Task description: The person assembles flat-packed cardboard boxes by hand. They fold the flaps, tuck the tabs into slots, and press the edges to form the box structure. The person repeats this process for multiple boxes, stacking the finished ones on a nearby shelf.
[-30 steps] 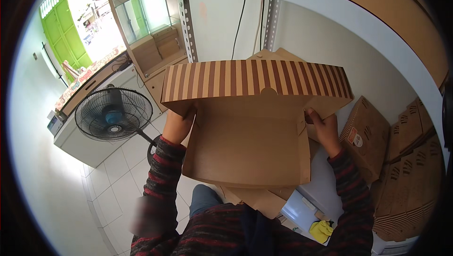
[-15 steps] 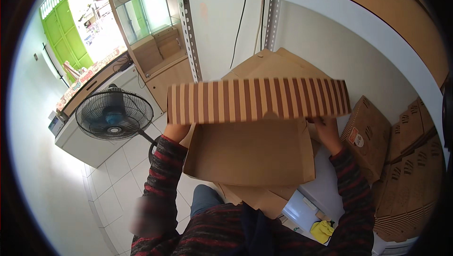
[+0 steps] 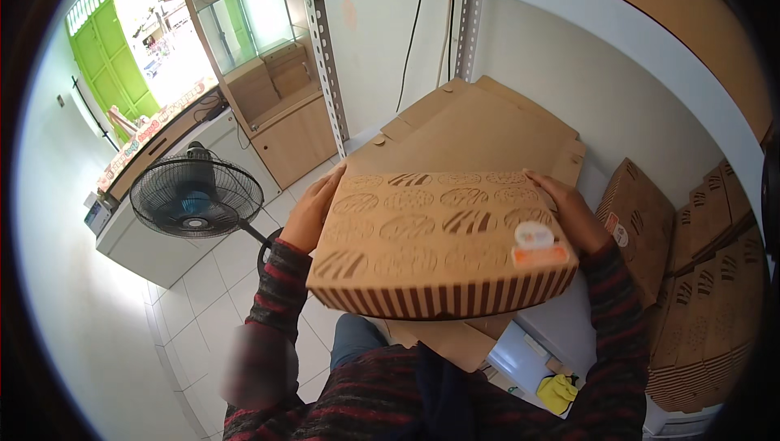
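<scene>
A brown cardboard box (image 3: 439, 234) with its lid down faces me, printed with round doughnut-like drawings on top and dark stripes along the front edge. A round white and orange sticker marks its right front corner. My left hand (image 3: 313, 212) presses against the box's left side, fingers pointing away from me. On the opposite side, my right hand (image 3: 575, 212) grips the far right corner, its fingertips bent over the edge. Beyond the box lie flat unfolded cardboard sheets (image 3: 467, 128), partly hidden by it.
Folded boxes (image 3: 699, 327) are stacked at the right, with another box (image 3: 638, 225) standing beside them. A black fan (image 3: 197, 197) stands at the left. A metal shelf post (image 3: 327, 59) rises behind. A yellow cloth (image 3: 556, 392) lies low on the right.
The striped lid, raised half a second ago over the open box, has come down toward me and now covers it. Both hands have shifted to the box's sides.
</scene>
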A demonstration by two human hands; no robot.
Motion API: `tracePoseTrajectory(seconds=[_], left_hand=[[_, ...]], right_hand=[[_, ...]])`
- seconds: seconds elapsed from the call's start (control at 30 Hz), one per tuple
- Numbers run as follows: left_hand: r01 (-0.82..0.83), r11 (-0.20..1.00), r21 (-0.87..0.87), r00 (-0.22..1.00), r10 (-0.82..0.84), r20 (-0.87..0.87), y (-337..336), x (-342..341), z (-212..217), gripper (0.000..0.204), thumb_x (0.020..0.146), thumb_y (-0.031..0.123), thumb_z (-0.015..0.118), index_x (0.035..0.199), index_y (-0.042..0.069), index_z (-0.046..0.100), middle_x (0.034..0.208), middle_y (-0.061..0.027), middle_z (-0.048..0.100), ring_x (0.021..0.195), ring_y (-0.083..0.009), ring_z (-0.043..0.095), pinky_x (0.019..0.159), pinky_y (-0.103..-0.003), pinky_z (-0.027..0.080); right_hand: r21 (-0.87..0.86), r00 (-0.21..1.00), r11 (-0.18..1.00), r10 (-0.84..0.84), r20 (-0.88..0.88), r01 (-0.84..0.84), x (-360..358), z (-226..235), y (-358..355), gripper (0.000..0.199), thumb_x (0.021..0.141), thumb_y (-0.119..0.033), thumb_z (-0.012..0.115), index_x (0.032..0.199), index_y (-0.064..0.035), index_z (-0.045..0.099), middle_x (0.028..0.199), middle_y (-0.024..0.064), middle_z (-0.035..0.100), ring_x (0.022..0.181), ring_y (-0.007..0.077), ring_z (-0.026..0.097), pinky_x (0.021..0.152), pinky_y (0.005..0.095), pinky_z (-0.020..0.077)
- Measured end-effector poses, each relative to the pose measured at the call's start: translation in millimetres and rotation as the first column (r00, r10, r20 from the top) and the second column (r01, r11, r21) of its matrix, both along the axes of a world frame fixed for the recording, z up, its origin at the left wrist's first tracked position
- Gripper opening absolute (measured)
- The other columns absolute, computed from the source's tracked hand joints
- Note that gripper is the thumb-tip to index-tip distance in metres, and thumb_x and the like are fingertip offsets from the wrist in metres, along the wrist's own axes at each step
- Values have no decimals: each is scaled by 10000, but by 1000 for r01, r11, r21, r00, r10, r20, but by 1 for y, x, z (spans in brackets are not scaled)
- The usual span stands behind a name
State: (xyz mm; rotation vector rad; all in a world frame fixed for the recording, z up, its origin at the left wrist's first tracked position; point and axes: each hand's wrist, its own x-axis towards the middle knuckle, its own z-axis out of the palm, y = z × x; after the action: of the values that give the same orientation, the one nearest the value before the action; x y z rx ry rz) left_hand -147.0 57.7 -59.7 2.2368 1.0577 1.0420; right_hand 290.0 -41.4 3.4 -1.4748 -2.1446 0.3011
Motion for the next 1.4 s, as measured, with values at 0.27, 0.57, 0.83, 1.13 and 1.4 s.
tracePoseTrajectory(seconds=[0.27,0.57,0.83,1.13,1.4], left_hand=[[-45,925,-376,979,117,170,-82,-46,-5,407,889,97,610,1276,4,526,1252,-152,576,1152,-238,568,965,-367,451],[392,730,-561,808,18,588,-146,-35,0,939,802,455,755,1438,6,230,1318,-113,487,1134,-198,547,876,-332,478],[149,889,-433,814,138,564,-105,7,14,518,887,-4,652,1338,-14,398,1143,-71,529,972,-151,626,811,-272,519],[86,913,-399,667,245,704,-74,38,-3,535,924,-13,579,1397,12,330,1326,-136,474,1172,-236,575,897,-330,537],[332,843,-424,561,185,807,-101,75,3,1073,831,-102,649,1480,108,-179,1504,-200,219,1332,-319,398,941,-391,517]], right_hand=[[-132,965,982,-98,242,133,-26,76,-68,722,815,-107,706,1454,-100,371,1430,221,437,1301,387,453,1070,421,407],[-345,968,939,82,239,5,-86,99,-100,844,701,-99,788,1437,-100,376,1492,264,328,1127,458,562,943,465,495],[151,972,988,-47,229,12,-63,69,-58,722,691,-33,760,1346,-55,459,1378,186,497,1135,407,577,925,438,514],[328,959,938,11,283,-108,-43,31,-27,707,668,-90,787,1308,-11,499,1313,166,549,1076,344,625,856,401,548],[438,967,895,-34,254,-84,-64,44,-46,662,659,-163,791,1249,13,547,1174,180,616,956,325,672,765,383,574]])
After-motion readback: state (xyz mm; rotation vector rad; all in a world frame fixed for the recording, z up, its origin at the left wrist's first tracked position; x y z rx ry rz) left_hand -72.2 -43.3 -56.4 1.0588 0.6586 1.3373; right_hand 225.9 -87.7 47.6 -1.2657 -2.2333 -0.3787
